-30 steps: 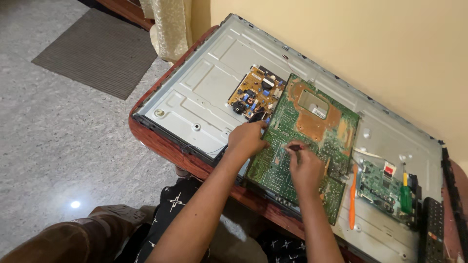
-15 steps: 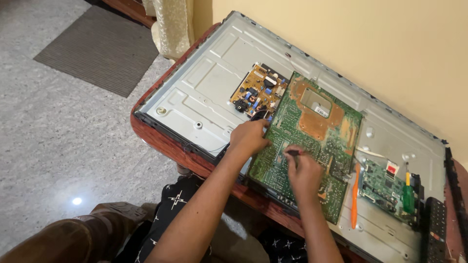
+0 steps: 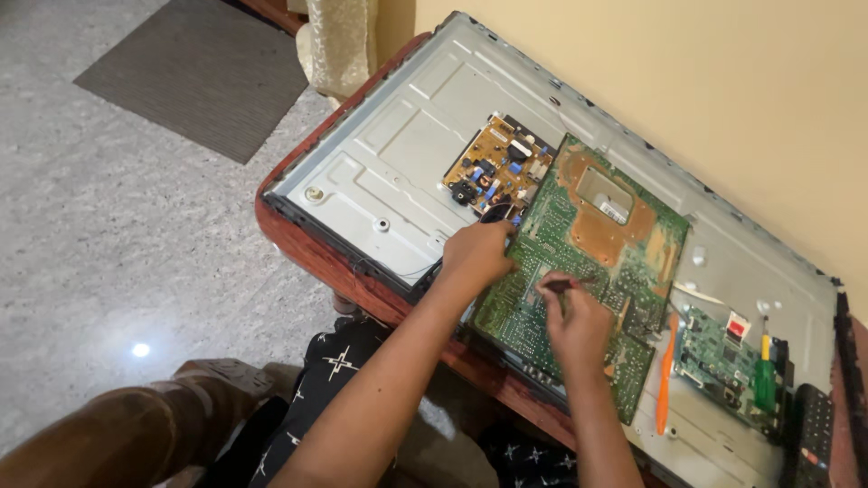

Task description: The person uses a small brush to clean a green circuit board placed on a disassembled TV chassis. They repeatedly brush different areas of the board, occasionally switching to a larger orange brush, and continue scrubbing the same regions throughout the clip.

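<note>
Green and copper-patched, a large circuit board [image 3: 588, 262] lies loose on the grey metal back of an opened flat screen [image 3: 389, 154] set on a red-brown table [image 3: 298, 248]. The person's left hand [image 3: 475, 253] presses down on the board's left edge, while the right hand [image 3: 574, 321] pinches a thin dark tool [image 3: 562, 284] against its surface. An orange pry tool [image 3: 666, 375] and a green-handled screwdriver [image 3: 765, 375] lie to the right.

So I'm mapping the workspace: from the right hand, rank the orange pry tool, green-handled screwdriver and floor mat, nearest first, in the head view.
Measured from the right hand:
1. Orange pry tool, just to its right on the panel.
2. Green-handled screwdriver, farther right, over the small board.
3. Floor mat, far upper left on the floor.
</note>
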